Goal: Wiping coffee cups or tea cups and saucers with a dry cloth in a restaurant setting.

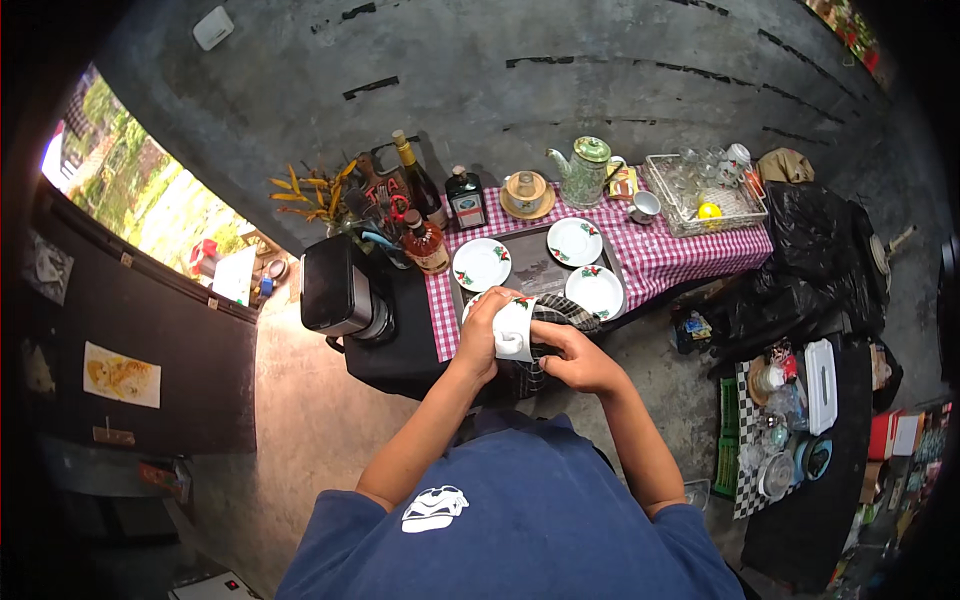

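My left hand [481,335] grips a white cup [515,330] with a floral pattern, its handle towards me. With fingers at the cup's mouth, my right hand [585,358] holds a dark plaid cloth [562,311], part of which goes into the cup. Beyond them a dark tray [534,262] bears white floral saucers: one at the left [482,265], one at the back [574,241] and one at the right [595,292]. Another is partly hidden behind my left hand. A second cup [644,207] lies tilted on the checked tablecloth [675,259].
Bottles [427,244] and a black coffee maker [337,289] stand at the left. Along the back are a lidded jar [525,192], an enamel teapot [585,172] and a wire basket [705,225] of glassware. Black plastic bags [817,262] lie at the right.
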Available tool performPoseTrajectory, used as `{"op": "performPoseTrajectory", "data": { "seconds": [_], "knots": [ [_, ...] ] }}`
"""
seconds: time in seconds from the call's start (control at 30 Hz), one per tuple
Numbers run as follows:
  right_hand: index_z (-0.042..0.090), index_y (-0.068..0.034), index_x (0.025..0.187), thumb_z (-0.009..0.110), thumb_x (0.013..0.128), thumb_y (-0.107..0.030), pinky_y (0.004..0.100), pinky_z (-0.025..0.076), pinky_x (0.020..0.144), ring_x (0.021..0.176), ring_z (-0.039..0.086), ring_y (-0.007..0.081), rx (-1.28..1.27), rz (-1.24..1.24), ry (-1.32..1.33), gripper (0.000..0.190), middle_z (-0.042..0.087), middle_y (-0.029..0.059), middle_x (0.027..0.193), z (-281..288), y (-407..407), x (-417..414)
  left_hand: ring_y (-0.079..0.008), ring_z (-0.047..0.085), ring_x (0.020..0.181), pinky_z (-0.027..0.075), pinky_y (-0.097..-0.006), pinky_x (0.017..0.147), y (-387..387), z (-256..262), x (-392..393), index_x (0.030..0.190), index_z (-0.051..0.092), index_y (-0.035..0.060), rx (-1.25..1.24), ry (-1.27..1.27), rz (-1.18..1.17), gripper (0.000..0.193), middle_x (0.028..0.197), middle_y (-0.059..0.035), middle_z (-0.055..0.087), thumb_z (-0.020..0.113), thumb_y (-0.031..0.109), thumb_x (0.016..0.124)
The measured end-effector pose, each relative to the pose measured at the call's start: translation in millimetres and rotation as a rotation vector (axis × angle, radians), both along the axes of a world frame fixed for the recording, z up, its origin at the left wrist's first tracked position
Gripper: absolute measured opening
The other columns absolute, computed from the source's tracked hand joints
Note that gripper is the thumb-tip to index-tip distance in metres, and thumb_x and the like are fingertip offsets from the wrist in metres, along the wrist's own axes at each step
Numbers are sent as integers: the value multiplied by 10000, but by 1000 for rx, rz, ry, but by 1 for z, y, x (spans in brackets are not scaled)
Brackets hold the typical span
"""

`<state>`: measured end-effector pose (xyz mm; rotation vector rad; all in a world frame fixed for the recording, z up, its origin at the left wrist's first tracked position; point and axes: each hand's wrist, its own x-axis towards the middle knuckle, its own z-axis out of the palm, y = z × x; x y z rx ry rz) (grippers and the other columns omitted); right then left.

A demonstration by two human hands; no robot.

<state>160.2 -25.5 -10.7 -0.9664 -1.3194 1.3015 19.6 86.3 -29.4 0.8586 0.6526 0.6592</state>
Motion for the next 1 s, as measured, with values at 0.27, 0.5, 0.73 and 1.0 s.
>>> {"op": "performPoseTrajectory", "data": {
  "seconds": [0.27,0.5,0.73,1.0],
  "knots": [
    [559,-11,1249,572,801,-1,431,456,894,997,603,378,205,-28,-508,449,635,207,1078,35,6,-9,-236,680,825,550,-355,769,20,14,-19,1030,633,-39,-217,-127,-87,342,949,-157,687,504,248,896],
    [630,15,1163,566,839,54,303,455,932,1039,614,174,18,-204,-235,333,667,102,1099,18,-15,4,-308,692,891,575,-403,802,49,19,-54,1042,630,-49,-207,-355,-22,443,1008,-205,682,432,326,915],
    [595,44,1221,599,854,63,295,461,947,1052,619,170,116,-573,-23,367,662,113,1136,44,-19,-4,-316,680,896,573,-406,786,48,21,-59,1071,596,-55,-142,-450,-115,475,1022,-238,662,430,359,909],
    [609,8,1076,553,789,45,421,517,809,926,640,369,506,-337,-916,294,665,201,980,47,41,-59,-148,600,833,476,-264,756,32,40,-54,1044,577,-4,179,-88,4,296,936,-98,614,463,232,908]
  ]
}}
